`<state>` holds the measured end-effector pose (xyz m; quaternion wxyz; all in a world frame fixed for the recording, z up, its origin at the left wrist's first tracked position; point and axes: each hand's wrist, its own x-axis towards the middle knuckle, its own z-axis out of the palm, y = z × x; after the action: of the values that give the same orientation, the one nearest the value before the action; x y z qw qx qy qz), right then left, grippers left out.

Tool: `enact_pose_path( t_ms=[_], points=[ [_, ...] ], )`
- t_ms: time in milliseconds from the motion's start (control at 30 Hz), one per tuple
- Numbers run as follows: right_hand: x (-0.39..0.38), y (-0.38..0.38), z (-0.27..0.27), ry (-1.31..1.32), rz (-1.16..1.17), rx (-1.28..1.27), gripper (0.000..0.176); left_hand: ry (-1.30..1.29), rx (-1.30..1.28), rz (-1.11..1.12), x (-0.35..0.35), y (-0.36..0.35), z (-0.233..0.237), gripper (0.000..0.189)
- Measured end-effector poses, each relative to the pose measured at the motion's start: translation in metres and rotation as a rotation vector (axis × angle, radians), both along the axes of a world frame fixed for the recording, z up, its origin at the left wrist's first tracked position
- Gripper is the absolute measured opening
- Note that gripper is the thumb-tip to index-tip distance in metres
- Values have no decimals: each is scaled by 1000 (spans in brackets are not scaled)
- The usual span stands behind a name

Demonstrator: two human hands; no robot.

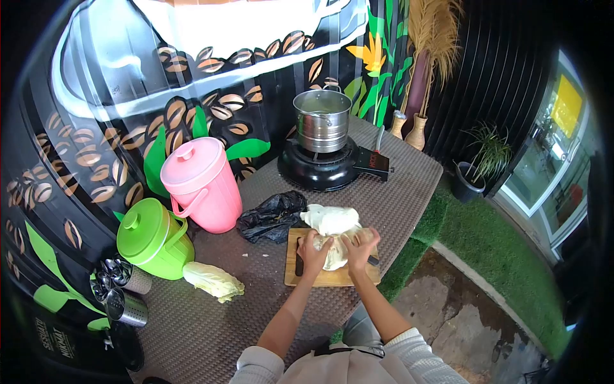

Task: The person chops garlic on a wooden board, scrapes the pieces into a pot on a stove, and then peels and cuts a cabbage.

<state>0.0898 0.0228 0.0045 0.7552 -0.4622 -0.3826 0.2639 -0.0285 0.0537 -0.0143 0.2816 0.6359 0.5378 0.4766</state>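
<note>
Both hands are over a wooden cutting board at the table's near right. My left hand is closed on the left side of a pale cabbage piece. On its right side my right hand grips the same piece. Just beyond lies a white cabbage part, touching or close to the held piece. A dark handle shows at the board's left, and a dark tip sticks out by my right hand. Fingers partly hide the held piece.
A black plastic bag lies behind the board. A steel pot stands on a black stove. Pink and green lidded jugs, a cabbage piece and metal utensil holders are at left.
</note>
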Motion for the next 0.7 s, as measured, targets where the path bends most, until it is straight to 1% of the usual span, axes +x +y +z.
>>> enact_pose_path(
  t_ms=[67, 100, 133, 167, 200, 233, 267, 300, 333, 367, 400, 467, 500, 567, 600, 633, 667, 700],
  points=[
    [-11, -12, 8, 235, -26, -274, 89, -26, -21, 3, 0, 0, -4, 48],
    [-12, -16, 8, 77, 9, -359, 84, -2, 5, -11, 0, 2, -5, 46],
    [-7, -12, 3, 78, 7, -360, 84, 22, 33, -27, 0, 2, -5, 44],
    [1, -6, -2, -38, 115, -402, 78, 9, 82, 20, 1, 1, -5, 41],
    [6, -3, 2, -154, 222, -441, 74, 12, 81, 17, 1, 0, 2, 41],
    [11, 0, 6, -67, 294, -455, 73, -31, 71, -57, -1, -1, 10, 40],
    [16, 5, 11, -63, 289, -453, 73, -73, 62, -133, -3, -2, 18, 38],
    [20, 8, 22, -36, 374, -509, 76, -83, 98, -151, -3, 10, -4, 36],
    [25, 11, 25, -11, 461, -565, 80, -84, 100, -156, -3, 10, -1, 36],
    [33, 26, 8, -107, 467, -579, 86, 25, 139, -127, -4, 9, 1, 36],
    [31, 27, 11, -107, 467, -579, 86, 134, 176, -95, -5, 7, 5, 35],
    [22, 33, 18, -402, 271, -421, 70, 125, 209, -125, -5, 1, 14, 35],
    [16, 34, 26, -402, 273, -420, 70, 116, 242, -156, -5, 0, 17, 34],
    [9, 33, 44, -537, 231, -183, 64, 111, 218, -134, -3, 2, 10, 36],
    [10, 36, 40, -537, 231, -181, 64, 106, 195, -114, -2, 2, 7, 38],
    [11, 41, 33, -442, 243, -210, 62, 107, 197, -113, -2, -1, 13, 38],
    [12, 44, 25, -345, 254, -239, 60, 14, 162, -110, -2, -7, 18, 39],
    [9, 42, 22, -124, 240, -258, 45, -78, 127, -107, -2, -9, 19, 41]
  ],
)
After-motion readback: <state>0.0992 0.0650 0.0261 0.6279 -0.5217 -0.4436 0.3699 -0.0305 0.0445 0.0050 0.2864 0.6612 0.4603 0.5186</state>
